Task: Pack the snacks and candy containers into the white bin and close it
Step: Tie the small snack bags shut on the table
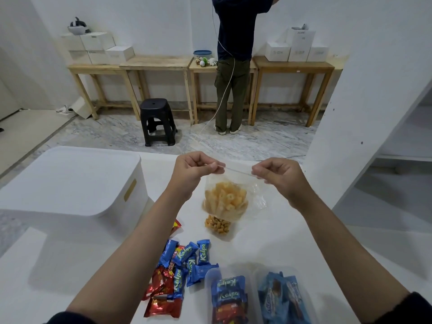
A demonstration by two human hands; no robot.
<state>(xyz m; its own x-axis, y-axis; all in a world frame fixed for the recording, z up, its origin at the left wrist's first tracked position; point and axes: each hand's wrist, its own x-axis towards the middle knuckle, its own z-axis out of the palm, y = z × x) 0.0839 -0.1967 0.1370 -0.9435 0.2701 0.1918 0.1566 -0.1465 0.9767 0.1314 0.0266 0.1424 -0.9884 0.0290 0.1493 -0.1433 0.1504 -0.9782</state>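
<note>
Snack bag (225, 202) between pinching fingers (214, 166)

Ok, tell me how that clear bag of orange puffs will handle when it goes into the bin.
The bag is thin clear film hanging from its top edge between the left hand and right hand, so it is probably floppy. The puffs look airy, so likely light. They may crush under heavier packs, so it is best placed on top.

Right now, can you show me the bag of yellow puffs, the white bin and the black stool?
bag of yellow puffs (225, 199): head view, on the puffs.
white bin (70, 181): head view, on its lid.
black stool (156, 106): head view, on its seat.
</note>
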